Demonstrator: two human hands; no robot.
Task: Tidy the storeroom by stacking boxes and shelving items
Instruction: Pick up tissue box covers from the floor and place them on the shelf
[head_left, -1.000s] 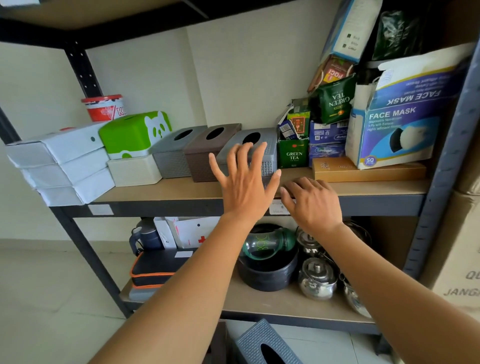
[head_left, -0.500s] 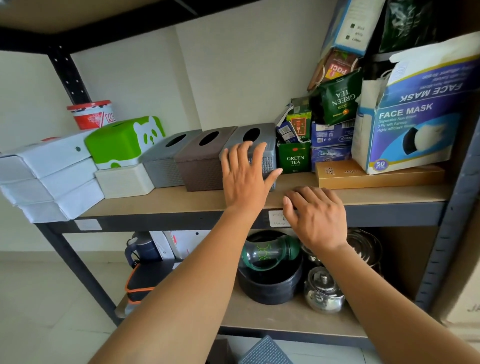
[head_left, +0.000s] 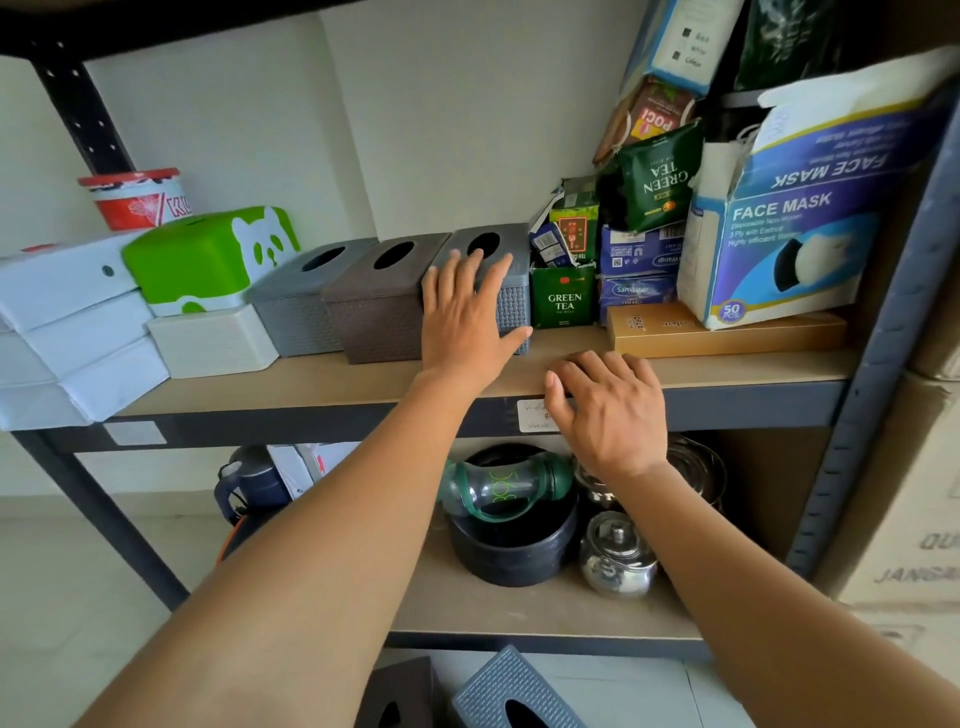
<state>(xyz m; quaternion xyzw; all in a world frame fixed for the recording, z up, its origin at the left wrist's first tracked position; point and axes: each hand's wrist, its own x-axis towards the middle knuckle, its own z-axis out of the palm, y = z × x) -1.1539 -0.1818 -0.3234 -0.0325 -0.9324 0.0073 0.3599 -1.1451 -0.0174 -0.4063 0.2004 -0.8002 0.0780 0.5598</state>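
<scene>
The shelf (head_left: 332, 387) ran the width of the rack. A face mask carton (head_left: 789, 234) leaned at its right end over a flat gold box (head_left: 727, 332), and white boxes (head_left: 78, 322) were stacked over its left front corner. Between them stood a row of tissue boxes, each with its long axis running from the front edge back toward the wall. Left to right they were a pale grey box (head_left: 298, 306), a brown box (head_left: 379, 306) and the dark grey box (head_left: 511, 296), which was last in line and just beside a green tea packet (head_left: 563, 301).

That dark grey box looked to be the one being seated. The left hand (head_left: 467, 322) was plainly the nearer, laid flat on the box's front face. Its fingers (head_left: 470, 275) were straight and spread, reaching over the top edge toward the oval slot and gripping nothing. So the box lay directly ahead of and under those fingers, and a push along its length would send it toward the wall.

The right hand (head_left: 608, 410) rested on the shelf's front edge, right of the box and apart from it. Its fingers (head_left: 587, 366) were loosely bent and held nothing.
</scene>
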